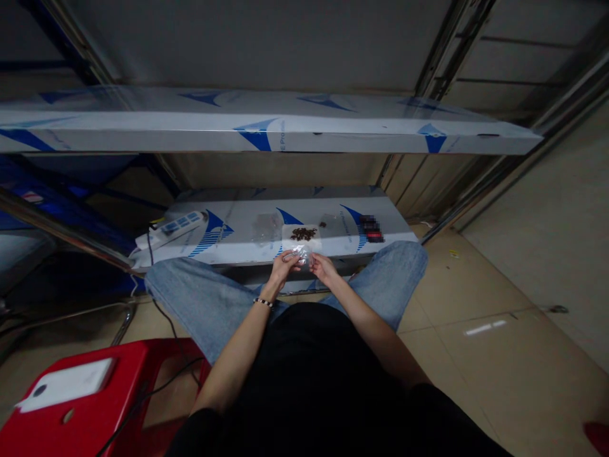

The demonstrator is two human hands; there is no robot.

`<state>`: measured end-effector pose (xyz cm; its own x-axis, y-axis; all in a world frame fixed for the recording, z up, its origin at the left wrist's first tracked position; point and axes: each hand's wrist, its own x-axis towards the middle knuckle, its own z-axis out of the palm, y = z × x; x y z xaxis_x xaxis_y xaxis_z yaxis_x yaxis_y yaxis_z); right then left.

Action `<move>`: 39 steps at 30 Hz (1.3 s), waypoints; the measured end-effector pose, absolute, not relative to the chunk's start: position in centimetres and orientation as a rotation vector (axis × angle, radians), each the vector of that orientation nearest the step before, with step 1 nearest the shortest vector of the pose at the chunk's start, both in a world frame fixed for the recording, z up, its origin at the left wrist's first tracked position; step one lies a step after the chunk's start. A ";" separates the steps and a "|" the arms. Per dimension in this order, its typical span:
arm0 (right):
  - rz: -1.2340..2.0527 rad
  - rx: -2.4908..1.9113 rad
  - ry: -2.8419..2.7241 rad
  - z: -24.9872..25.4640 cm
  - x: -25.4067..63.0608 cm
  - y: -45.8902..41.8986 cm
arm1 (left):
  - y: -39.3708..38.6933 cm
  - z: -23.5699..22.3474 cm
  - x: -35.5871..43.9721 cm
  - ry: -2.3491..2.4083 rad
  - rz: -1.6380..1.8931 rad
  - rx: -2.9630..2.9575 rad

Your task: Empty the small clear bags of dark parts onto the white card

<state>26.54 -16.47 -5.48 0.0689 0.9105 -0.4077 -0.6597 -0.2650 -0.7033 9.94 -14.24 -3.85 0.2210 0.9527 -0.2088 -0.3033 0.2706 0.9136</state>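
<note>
1. Centrally, a small clear plastic bag (301,255), crumpled and glossy, is held up between the hands, just above the lap. Its exact outline is lost in glare and behind the fingers.
2. Left hand (284,268): bare, fingers curled and pinching the bag's left side. A bracelet of dark and pale beads (263,303) circles the wrist just behind the grip.
3. Right hand (324,267): bare, fingers bent inward, their tips meeting the bag's right edge. Whether they are closed on it is hard to make out.
4. Directly ahead of the grip: a white paper sheet (301,238), flat, bearing a loose heap of small dark brown pieces (303,234), too small to identify.
5. Either side of the sheet: two flat clear plastic bags (266,228) (328,222), nearly invisible against the surface beneath.
6. Beneath these: a long shelf in glossy blue-and-white printed film (247,238), with a white power strip (178,226) at far left and a pixelated, unreadable patch (371,228) at right.
7. Behind and above the grip: a second film-wrapped shelf (257,130).
8. Below the grip: faded blue denim knees (390,279), spread apart, and a black top (309,368).
</note>
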 end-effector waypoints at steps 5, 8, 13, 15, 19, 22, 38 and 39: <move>1.520 -0.971 -0.313 -5.5 27.1 -16.7 | -14.5 -4.2 10.7 0.973 1.037 0.858; 1.479 -0.969 -0.296 -5.4 27.2 -16.7 | -14.4 -4.5 10.8 0.986 1.044 0.839; 1.498 -0.947 -0.418 -5.0 27.2 -16.2 | -13.7 -4.8 10.0 1.035 1.071 0.880; 1.534 -0.934 -0.512 -4.8 27.1 -16.0 | -13.3 -4.9 9.6 1.089 1.120 0.971; 1.560 -0.952 -0.648 -5.0 26.9 -16.2 | -12.6 -5.0 9.1 1.204 1.261 1.288; 1.552 -1.001 -0.703 -5.5 26.9 -16.4 | -12.7 -4.8 9.4 1.197 1.241 1.533; 1.548 -1.093 -0.813 -6.2 26.7 -16.4 | -13.3 -6.0 10.6 0.846 0.903 1.570; 1.549 -1.101 -0.815 -6.2 26.7 -16.4 | -13.3 -6.0 10.6 0.843 0.910 1.574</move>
